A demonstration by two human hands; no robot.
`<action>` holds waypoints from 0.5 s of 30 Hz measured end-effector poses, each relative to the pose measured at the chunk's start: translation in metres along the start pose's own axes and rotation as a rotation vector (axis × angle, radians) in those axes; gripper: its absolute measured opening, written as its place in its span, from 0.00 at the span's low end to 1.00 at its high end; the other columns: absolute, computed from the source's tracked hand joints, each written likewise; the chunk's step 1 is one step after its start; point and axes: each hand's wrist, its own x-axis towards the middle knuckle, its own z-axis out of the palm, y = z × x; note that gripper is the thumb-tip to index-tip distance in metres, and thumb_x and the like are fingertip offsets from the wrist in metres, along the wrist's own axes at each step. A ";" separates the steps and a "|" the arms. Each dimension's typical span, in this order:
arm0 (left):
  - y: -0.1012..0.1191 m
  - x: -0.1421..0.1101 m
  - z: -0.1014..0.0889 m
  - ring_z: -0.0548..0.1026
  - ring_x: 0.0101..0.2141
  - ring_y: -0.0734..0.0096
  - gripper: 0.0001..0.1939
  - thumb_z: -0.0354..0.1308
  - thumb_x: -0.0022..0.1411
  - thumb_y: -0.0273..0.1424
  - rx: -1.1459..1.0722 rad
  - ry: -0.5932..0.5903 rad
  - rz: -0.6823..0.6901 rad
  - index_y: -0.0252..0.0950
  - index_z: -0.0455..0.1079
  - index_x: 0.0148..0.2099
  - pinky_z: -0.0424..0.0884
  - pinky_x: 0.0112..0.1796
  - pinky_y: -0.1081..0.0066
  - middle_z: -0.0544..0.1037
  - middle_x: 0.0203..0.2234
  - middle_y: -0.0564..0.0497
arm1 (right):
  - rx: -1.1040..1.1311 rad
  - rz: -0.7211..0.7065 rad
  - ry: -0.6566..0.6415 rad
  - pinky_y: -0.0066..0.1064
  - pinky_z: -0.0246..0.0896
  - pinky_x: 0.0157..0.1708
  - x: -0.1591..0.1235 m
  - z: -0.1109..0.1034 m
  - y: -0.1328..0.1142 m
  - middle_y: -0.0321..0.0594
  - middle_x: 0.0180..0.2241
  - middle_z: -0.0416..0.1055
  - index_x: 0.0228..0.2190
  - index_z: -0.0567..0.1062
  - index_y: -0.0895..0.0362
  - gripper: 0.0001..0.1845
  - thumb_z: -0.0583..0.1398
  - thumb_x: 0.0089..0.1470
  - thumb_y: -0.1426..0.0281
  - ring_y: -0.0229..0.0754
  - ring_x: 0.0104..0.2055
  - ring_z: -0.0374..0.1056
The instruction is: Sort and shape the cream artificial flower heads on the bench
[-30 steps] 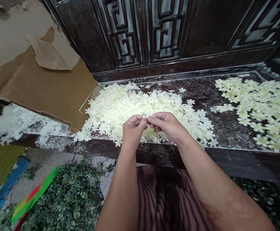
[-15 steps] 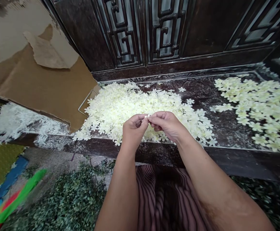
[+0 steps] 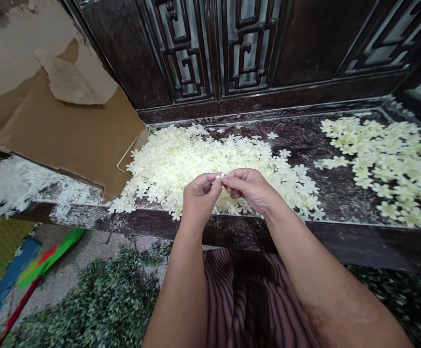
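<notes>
My left hand (image 3: 202, 194) and my right hand (image 3: 249, 187) meet fingertip to fingertip above a pile of artificial flowers (image 3: 181, 154). Both are closed in a pinch around a small white piece (image 3: 222, 176), perhaps a flower, mostly covered by the fingers. The pile's blossoms are pale cream with several petals each, spread thickly over a dark wooden bench (image 3: 301, 130). A second, looser group of the same flowers (image 3: 391, 164) lies to the right of my hands.
Torn cardboard (image 3: 65, 125) leans at the left beside a bent wire (image 3: 125, 157). White shredded scraps (image 3: 18, 183) lie below it. A carved wooden backrest (image 3: 250, 43) stands behind. Leafy green artificial foliage (image 3: 112, 290) and a bright-bristled, red-handled broom (image 3: 51, 258) are at the lower left.
The coloured broom at the lower left has swung right and upward, bringing its red handle into view. My hands stay pinched together in nearly the same place.
</notes>
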 end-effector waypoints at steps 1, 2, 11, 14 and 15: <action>0.000 0.000 0.000 0.74 0.25 0.76 0.07 0.61 0.47 0.30 0.001 0.003 -0.001 0.32 0.73 0.31 0.71 0.30 0.74 0.77 0.20 0.53 | 0.004 0.001 0.000 0.25 0.46 0.17 0.000 0.000 0.000 0.30 0.13 0.63 0.14 0.71 0.59 0.08 0.64 0.36 0.70 0.28 0.16 0.53; 0.001 0.000 0.000 0.74 0.25 0.76 0.07 0.61 0.47 0.30 0.002 0.005 -0.001 0.33 0.73 0.31 0.71 0.30 0.74 0.77 0.20 0.53 | 0.008 0.000 -0.003 0.25 0.46 0.17 0.000 0.000 0.000 0.30 0.13 0.63 0.14 0.71 0.58 0.08 0.65 0.35 0.70 0.28 0.16 0.53; -0.001 -0.001 0.000 0.73 0.25 0.76 0.09 0.61 0.47 0.32 0.008 0.008 -0.019 0.33 0.74 0.32 0.70 0.29 0.74 0.77 0.20 0.53 | -0.036 -0.014 0.024 0.26 0.45 0.18 0.000 0.000 0.001 0.30 0.13 0.62 0.15 0.71 0.58 0.05 0.61 0.36 0.71 0.28 0.16 0.52; -0.001 -0.001 0.003 0.72 0.23 0.78 0.08 0.61 0.47 0.31 0.024 0.005 -0.057 0.33 0.73 0.31 0.68 0.27 0.76 0.77 0.20 0.53 | -0.100 -0.053 0.103 0.26 0.44 0.19 0.003 0.004 0.009 0.28 0.12 0.60 0.14 0.69 0.57 0.05 0.60 0.34 0.71 0.28 0.16 0.50; -0.001 -0.001 0.004 0.71 0.22 0.79 0.07 0.61 0.47 0.31 0.016 0.027 -0.073 0.33 0.73 0.30 0.68 0.26 0.76 0.76 0.20 0.54 | -0.107 -0.080 0.128 0.27 0.44 0.19 0.004 0.006 0.011 0.28 0.12 0.59 0.14 0.68 0.57 0.05 0.60 0.34 0.71 0.28 0.16 0.50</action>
